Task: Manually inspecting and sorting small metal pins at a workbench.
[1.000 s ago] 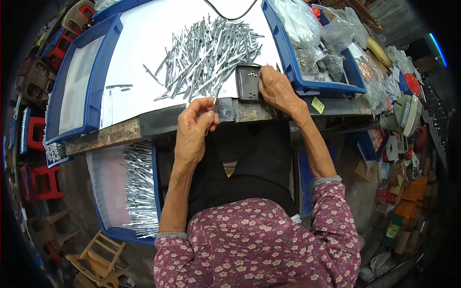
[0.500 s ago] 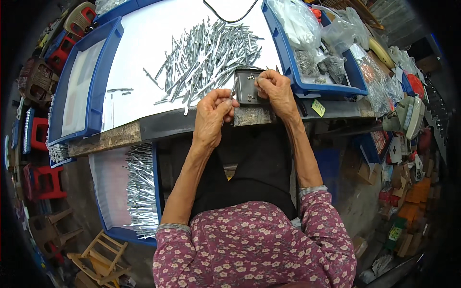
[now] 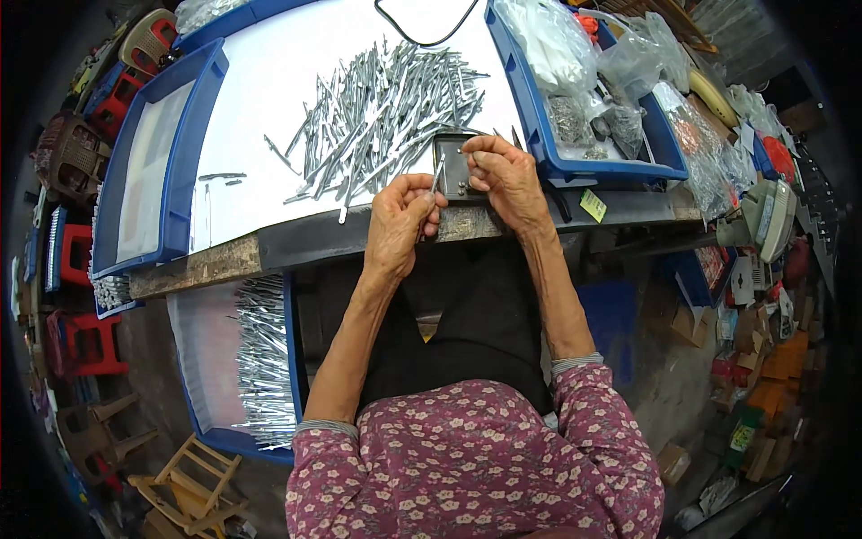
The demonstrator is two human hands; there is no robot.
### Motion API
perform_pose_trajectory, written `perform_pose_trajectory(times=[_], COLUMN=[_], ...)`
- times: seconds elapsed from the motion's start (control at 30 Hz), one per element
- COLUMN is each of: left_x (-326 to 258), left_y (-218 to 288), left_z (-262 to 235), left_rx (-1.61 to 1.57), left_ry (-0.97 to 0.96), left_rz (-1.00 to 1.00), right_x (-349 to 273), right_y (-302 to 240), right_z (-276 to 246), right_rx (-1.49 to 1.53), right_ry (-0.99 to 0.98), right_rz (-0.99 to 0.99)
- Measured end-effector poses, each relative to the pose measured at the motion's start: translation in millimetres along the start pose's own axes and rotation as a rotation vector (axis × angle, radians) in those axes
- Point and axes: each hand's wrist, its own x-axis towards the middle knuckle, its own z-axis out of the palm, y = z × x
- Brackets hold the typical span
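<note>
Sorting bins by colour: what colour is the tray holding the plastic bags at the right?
Blue, seen clearly in the head view: the tray has blue walls around clear plastic bags.

Shiny grey metal rods (image 3: 386,117) lie on a smooth white tabletop (image 3: 269,81) edged by glossy blue plastic trays (image 3: 135,180).

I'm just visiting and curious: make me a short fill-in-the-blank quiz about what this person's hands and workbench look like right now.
1. The left hand pinches a thin metal ____ between its fingertips.
2. The right hand rests over a small dark ____ tray at the bench edge.
3. The pile of loose metal pins lies on a ____ sheet.
4. The bin below the bench, full of more pins, has a ____ rim.

Missing words: pin; metal; white; blue
</note>
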Motion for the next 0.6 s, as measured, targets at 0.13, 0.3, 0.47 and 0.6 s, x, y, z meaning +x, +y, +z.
perform_pose_trajectory(times=[0.13,0.3,0.47,0.6], left_x=[2.0,2.3,1.4,0.1], left_y=[-0.8,-1.0,-2.1,-2.5], left_z=[-1.5,-2.0,-3.0,-5.7], left_rx=[0.033,-0.019,-0.073,-0.091], left_ry=[0.005,-0.016,-0.008,-0.047], left_rz=[-0.018,0.014,0.013,0.020], right_x=[-0.7,-2.7,-7.3,-10.0], right_y=[3.1,2.7,2.3,2.6], right_z=[0.2,3.2,9.3,13.7], right_rx=[-0.004,-0.024,-0.149,-0.451], right_ry=[-0.014,-0.038,0.009,0.066], right_rz=[-0.029,-0.046,-0.038,-0.144])
